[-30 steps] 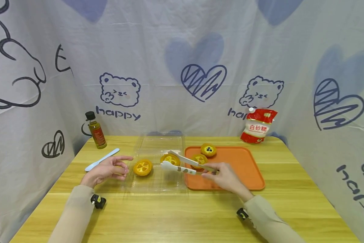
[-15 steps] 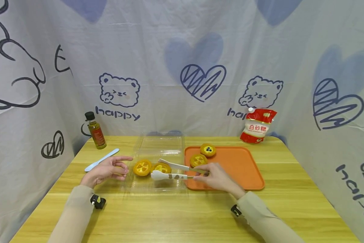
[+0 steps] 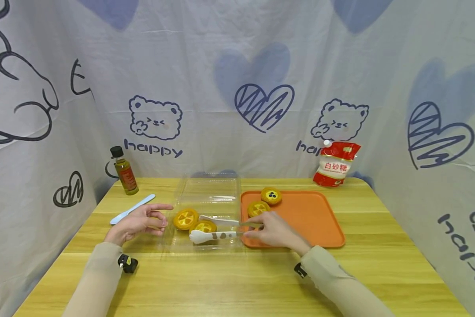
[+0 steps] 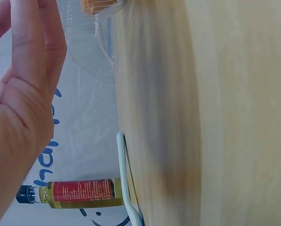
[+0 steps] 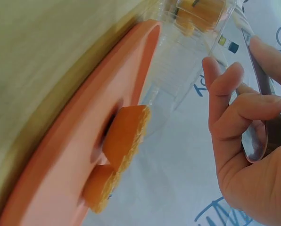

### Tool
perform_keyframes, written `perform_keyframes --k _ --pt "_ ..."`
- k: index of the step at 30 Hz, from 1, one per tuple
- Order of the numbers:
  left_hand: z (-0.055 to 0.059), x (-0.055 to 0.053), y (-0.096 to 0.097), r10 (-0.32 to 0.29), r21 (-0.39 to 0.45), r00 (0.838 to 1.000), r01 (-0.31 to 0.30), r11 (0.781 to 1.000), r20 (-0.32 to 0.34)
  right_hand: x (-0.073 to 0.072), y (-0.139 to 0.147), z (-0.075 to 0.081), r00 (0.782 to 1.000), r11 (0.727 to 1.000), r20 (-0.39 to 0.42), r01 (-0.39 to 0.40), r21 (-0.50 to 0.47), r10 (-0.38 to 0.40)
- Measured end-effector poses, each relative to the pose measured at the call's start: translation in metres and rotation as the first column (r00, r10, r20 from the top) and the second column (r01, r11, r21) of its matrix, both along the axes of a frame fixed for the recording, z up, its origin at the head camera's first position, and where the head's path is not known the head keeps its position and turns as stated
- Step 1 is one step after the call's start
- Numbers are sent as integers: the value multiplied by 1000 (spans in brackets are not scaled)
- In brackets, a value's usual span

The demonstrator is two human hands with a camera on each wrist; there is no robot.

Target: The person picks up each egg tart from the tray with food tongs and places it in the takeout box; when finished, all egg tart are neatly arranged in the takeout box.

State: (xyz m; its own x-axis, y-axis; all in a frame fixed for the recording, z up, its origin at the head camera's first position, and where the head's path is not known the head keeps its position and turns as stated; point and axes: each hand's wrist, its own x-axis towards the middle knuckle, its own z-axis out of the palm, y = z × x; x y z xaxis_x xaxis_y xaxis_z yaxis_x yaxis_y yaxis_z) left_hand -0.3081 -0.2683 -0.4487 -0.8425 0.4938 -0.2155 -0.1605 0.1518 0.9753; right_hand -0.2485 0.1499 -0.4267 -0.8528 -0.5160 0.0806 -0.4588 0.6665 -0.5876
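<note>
Reaching in from the lower right with the right hand [image 3: 275,229], above the left part of the tray [image 3: 306,220], fingers bent and pinching the tongs [image 3: 211,236]. Poised left of the box [image 3: 209,189] with the left hand [image 3: 146,220], grip slack, index stretched toward the plastic, other fingers loosely curled. Set apart at the white tips, to either side of the front tart [image 3: 205,226], inside the box, just beside a rear tart [image 3: 186,219]. Cannot tell whether pressing against the crust.

Thin, clear and ridged at the box, lid folded back; smooth, orange and round-cornered at the tray, bearing a fruit tart [image 3: 259,209] and a berry tart [image 3: 271,196]. Grained wood across the table [image 3: 205,286].

Visible only from the right wrist: shiny metal handles curving near the palm, and flaky, sloping crust sides on the tray. Legible more closely from the left wrist: fine print on the bottle [image 4: 84,192], behind the pale blue knife [image 4: 124,174].
</note>
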Motion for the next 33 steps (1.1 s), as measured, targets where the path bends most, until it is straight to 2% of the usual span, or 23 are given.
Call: perform_keyframes --k 16,24,33 --pt "1 2 1 7 2 1000 -7 1000 -2 0 -13 -2 999 999 -18 -34 28 35" --pt "0 1 0 13 2 1000 -13 1000 2 -4 -8 1 997 998 48 -60 -18 61" --pt "2 2 0 9 0 1000 -9 1000 6 -6 3 11 995 999 88 -41 -14 42"
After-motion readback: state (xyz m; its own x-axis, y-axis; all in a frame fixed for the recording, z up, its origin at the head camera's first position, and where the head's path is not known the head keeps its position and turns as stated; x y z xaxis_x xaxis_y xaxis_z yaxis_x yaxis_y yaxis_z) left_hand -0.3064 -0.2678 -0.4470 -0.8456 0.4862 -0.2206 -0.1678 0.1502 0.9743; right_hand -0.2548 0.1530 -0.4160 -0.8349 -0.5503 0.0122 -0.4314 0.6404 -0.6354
